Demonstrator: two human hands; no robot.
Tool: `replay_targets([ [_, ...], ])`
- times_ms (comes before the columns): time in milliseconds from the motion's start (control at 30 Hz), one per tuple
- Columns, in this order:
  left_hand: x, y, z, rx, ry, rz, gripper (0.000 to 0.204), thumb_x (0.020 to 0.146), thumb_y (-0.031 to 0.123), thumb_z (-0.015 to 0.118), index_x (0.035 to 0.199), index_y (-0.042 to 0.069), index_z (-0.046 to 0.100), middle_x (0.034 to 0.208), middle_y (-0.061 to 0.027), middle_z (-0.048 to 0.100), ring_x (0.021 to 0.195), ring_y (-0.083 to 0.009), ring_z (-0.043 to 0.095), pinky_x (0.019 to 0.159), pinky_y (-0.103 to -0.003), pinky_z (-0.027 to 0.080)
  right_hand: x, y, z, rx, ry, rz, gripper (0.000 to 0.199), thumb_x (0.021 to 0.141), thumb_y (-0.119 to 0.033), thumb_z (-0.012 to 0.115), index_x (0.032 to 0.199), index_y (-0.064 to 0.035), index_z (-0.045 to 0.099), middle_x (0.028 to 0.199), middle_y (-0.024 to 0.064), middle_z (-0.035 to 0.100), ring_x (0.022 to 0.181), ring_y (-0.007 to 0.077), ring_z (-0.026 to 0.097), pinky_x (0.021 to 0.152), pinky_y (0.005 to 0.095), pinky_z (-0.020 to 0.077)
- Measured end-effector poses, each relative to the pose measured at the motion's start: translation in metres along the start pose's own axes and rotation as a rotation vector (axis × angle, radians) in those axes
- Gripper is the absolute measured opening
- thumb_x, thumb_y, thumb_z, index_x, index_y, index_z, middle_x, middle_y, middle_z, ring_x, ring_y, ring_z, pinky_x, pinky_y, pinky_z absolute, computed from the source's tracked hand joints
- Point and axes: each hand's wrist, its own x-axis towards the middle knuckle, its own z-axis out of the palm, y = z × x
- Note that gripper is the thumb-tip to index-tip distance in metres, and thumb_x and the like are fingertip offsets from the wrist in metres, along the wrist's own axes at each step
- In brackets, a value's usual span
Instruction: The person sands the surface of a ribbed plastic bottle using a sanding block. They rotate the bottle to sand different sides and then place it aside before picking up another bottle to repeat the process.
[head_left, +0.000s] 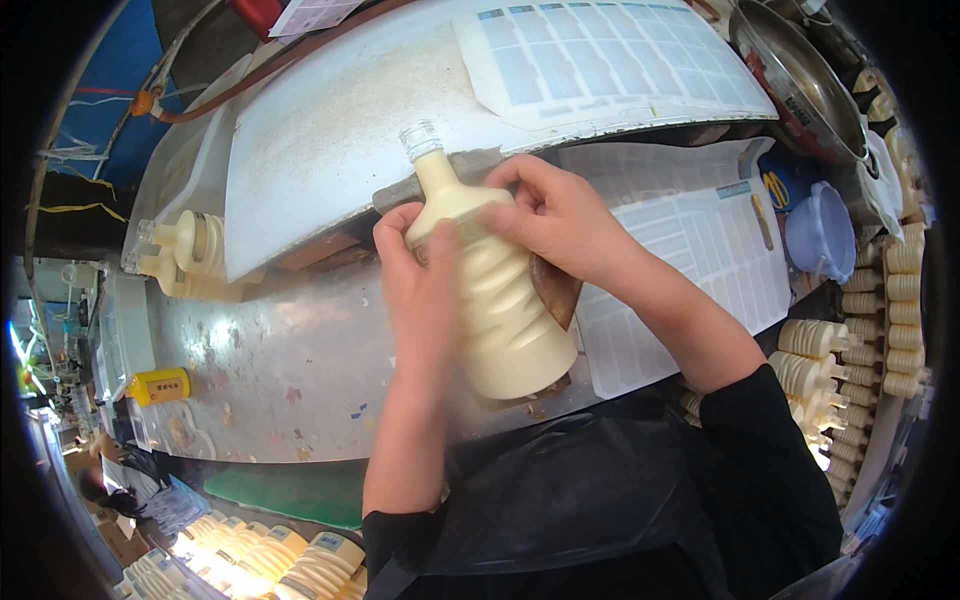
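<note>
A cream bottle (pixel 490 300) with a wavy, ribbed body and a clear threaded mouth lies tilted in front of me, its neck pointing away. My left hand (pixel 415 270) curls round the left side of its shoulder, the thumb smeared by motion on the surface. On the opposite side my right hand (pixel 555 215) presses thumb and bent fingers against the shoulder. A narrow band, perhaps a label, shows faintly between the thumbs; the fingers partly hide it. Beneath the bottle's right side a brown support (pixel 556 288) sticks out.
Label sheets (pixel 690 270) lie to the right, with more label sheets (pixel 600 60) on the raised white board (pixel 330 110). Several cream bottles (pixel 185 255) lie at left, others at lower left and far right. A lavender basin (pixel 820 232), metal pan (pixel 800 85) and yellow container (pixel 160 386) flank the metal table (pixel 290 350).
</note>
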Motion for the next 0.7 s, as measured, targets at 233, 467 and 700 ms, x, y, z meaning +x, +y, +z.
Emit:
replay_targets([
  [233,0.002,-0.003,0.002,0.019,0.019,0.004,0.050,0.094,0.028,0.070,0.129,0.001,0.045,0.123,-0.0162,0.055,0.112,-0.0217,0.055,0.097,-0.036,0.047,0.004,0.013,0.004,0.130,-0.002,-0.011,0.033,0.092,-0.027,0.076,0.112,-0.0045,0.065,0.077,-0.0055,0.054,0.069,0.0021,0.049,0.061,0.0203,0.0404],
  [467,0.004,-0.005,0.001,0.043,0.024,0.024,0.051,0.095,0.030,0.070,0.128,0.000,0.046,0.121,-0.0164,0.056,0.111,-0.0220,0.056,0.097,-0.036,0.047,0.002,0.009,0.005,0.137,0.008,0.002,0.032,0.092,-0.025,0.075,0.113,-0.0040,0.064,0.077,-0.0059,0.054,0.070,0.0017,0.049,0.061,0.0199,0.0410],
  [700,0.004,-0.003,0.000,0.051,0.014,0.015,0.048,0.097,0.032,0.066,0.127,0.000,0.046,0.120,-0.0162,0.058,0.109,-0.0216,0.056,0.097,-0.036,0.047,0.000,0.012,0.008,0.217,0.001,-0.005,0.029,0.096,-0.023,0.071,0.115,-0.0030,0.063,0.082,-0.0047,0.057,0.075,0.0024,0.052,0.067,0.0199,0.0445],
])
